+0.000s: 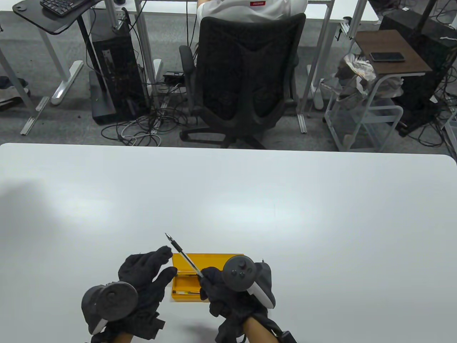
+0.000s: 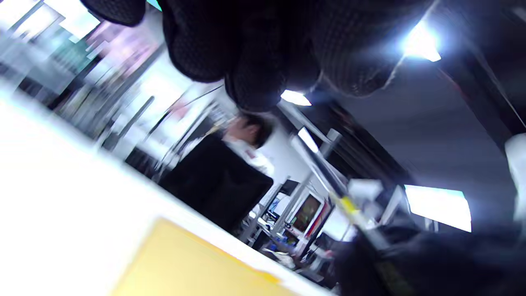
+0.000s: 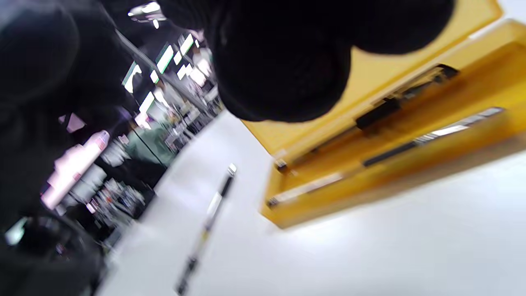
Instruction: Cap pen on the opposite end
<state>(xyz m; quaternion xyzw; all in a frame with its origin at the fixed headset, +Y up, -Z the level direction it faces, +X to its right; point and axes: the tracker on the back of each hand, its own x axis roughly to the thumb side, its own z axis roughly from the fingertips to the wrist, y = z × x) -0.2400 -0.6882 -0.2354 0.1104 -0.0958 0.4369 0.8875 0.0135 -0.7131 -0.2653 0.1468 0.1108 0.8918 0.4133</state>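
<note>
My right hand (image 1: 204, 279) grips a slim pen (image 1: 182, 254) by its lower barrel. The pen slants up and to the left, and its bare metal tip (image 1: 166, 234) points away from me. My left hand (image 1: 167, 262) is just left of the pen with thumb and fingers apart; one fingertip (image 1: 166, 251) is close to the pen's dark grip section. I see no cap in any view. In the left wrist view the pen (image 2: 324, 176) runs down into the right glove (image 2: 411, 259). The pen shows blurred in the right wrist view (image 3: 209, 213).
An open yellow pen case (image 1: 214, 258) lies on the white table (image 1: 285, 214) right under both hands, with other pens inside (image 3: 382, 111). An office chair (image 1: 246, 78) and desks stand beyond the table's far edge.
</note>
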